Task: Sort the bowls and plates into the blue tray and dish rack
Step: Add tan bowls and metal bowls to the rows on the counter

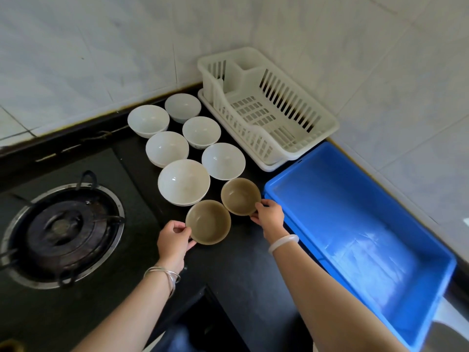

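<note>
Smooth round brown bowls [208,222], slatted plastic rack [327,127]

White tiled walls [88,47]; black counter [241,262] w/ gas burner [63,232].

The kitchen is bright and evenly lit by soft, diffuse light, so shadows under the white bowls [184,181] are faint. Each white bowl carries only a small pale highlight, while the brown bowls [208,222] look matte. A broad whitish sheen of glare lies on the floor of the blue tray [368,240], whereas the black counter [236,275] and stove [63,232] sink into dark, low-detail areas. Wide-angle distortion bends the joints of the wall tiles [88,59] and stretches the forearms [317,288] toward the lower edge, where the corners turn soft and blurred.
</note>
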`<act>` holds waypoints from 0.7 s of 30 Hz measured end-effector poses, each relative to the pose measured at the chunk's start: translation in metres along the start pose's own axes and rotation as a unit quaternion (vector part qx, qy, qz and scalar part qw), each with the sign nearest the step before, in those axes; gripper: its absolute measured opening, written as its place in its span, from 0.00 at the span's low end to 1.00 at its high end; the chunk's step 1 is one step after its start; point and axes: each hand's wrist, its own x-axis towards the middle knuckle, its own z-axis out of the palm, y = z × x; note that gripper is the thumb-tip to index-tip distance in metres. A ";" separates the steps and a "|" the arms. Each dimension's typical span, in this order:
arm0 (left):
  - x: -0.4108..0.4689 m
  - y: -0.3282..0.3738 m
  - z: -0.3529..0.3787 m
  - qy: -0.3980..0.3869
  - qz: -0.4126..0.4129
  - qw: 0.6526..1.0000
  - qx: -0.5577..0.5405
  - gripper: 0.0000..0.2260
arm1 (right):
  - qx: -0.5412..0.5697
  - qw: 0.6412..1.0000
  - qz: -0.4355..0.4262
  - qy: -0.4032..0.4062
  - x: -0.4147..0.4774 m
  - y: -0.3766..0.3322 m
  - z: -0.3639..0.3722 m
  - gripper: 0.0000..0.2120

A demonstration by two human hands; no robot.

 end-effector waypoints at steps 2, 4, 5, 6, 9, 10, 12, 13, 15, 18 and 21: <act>-0.001 0.000 0.000 0.003 0.007 1.000 0.005 0.03 | -0.001 1.000 0.000 -0.010 -0.001 0.001 -0.001 0.13; -0.002 0.000 0.001 0.006 0.015 1.000 0.010 0.04 | -0.004 1.000 0.002 -0.019 -0.002 0.001 -0.003 0.13; -0.002 0.000 0.001 0.006 0.019 1.000 0.012 0.05 | -0.006 1.000 0.004 -0.023 -0.002 0.001 -0.004 0.13; -0.003 -0.001 0.001 0.007 0.025 1.000 0.015 0.05 | -0.006 1.000 0.007 -0.027 -0.003 0.002 -0.004 0.14; -0.004 -0.002 -0.001 0.008 0.063 0.997 0.043 0.06 | -0.012 0.999 0.006 -0.039 -0.006 0.002 -0.007 0.14; -0.006 -0.002 -0.002 0.008 0.082 0.995 0.063 0.07 | -0.019 0.999 0.005 -0.044 -0.007 0.002 -0.008 0.14; -0.009 -0.001 -0.005 0.008 0.122 0.985 0.120 0.10 | -0.033 0.998 0.001 -0.049 -0.010 0.001 -0.011 0.15; -0.012 0.000 -0.006 0.008 0.142 0.978 0.152 0.12 | -0.042 0.998 -0.003 -0.048 -0.012 0.001 -0.013 0.15; -0.018 0.002 -0.006 0.008 0.174 0.962 0.211 0.14 | -0.070 0.996 -0.025 -0.047 -0.019 0.000 -0.021 0.16; -0.031 0.007 -0.005 0.006 0.227 0.936 0.268 0.15 | -0.114 0.989 -0.088 -0.041 -0.034 0.000 -0.040 0.15; -0.053 0.010 0.004 -0.027 0.257 0.926 0.274 0.14 | -0.150 0.978 -0.146 -0.015 -0.055 0.004 -0.069 0.13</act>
